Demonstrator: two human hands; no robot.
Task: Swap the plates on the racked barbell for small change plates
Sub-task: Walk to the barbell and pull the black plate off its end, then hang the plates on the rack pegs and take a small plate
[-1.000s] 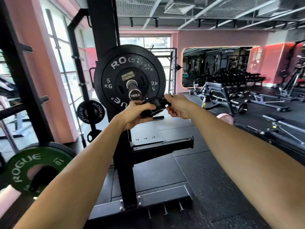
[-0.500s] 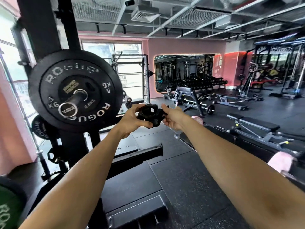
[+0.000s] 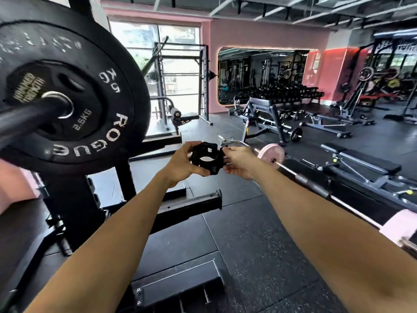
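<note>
Both hands hold a black collar [image 3: 205,159] in front of the person: the left hand [image 3: 180,164] curls its grip round the ring's left side, and the right hand [image 3: 239,161] pinches its right edge. The collar is off the bar, to the right of the racked barbell [image 3: 29,112]. That bar carries a small 2.5 kg plate [image 3: 56,111] outside a 5 kg plate [image 3: 117,86], in the rack [image 3: 74,199].

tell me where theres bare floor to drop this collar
Both hands, left and right, hold the collar. Bare mat lies below them, bordered by the rack foot on the left and the floor barbell on the right. Further right is crowded with benches; left is filled by the rack and plate.
</note>
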